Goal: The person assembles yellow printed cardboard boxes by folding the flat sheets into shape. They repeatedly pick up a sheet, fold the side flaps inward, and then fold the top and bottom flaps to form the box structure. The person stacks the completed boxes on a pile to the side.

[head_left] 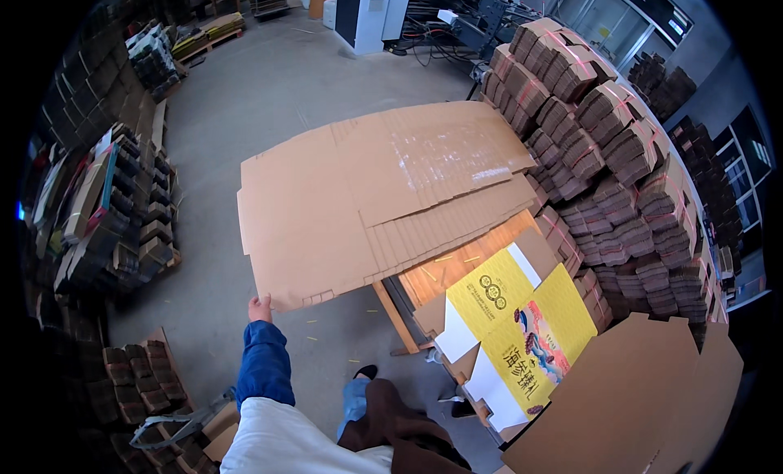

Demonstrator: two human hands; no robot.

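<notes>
My left hand (259,309), in a blue sleeve, pinches the near left corner of a large flat brown cardboard sheet (310,205). The sheet stretches away over a wooden table (499,236), its left part hanging out past the table. Slots are cut along its near edge, and whitish, shiny streaks mark its far right area. A printed yellow carton blank (497,331) with white flaps lies on the table's near end. Another brown cardboard sheet (628,392) overlaps the lower right. My right hand does not show.
Tall stacks of strapped cardboard bundles (587,160) stand close along the right. Piled cardboard (98,197) lines the left, with more bundles (143,376) at lower left. Thin yellow strips lie on the grey floor (204,262). Dark machinery with cables (465,29) is at the back.
</notes>
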